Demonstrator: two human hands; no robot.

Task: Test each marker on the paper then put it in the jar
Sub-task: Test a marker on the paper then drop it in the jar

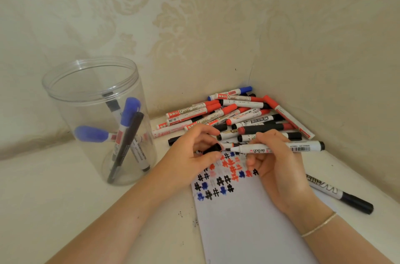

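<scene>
Holding a black marker (281,147) level at centre frame, long axis left-right, the right hand (275,162) pinches its barrel over the paper (249,220). Left hand (194,151) pinches the black cap (213,148) just off the tip. Jar (95,116) stands left, nearer the left hand; pile of markers (233,116) lies behind.

Clear glossy plastic jar (95,99) — matt white paper (249,220).
</scene>
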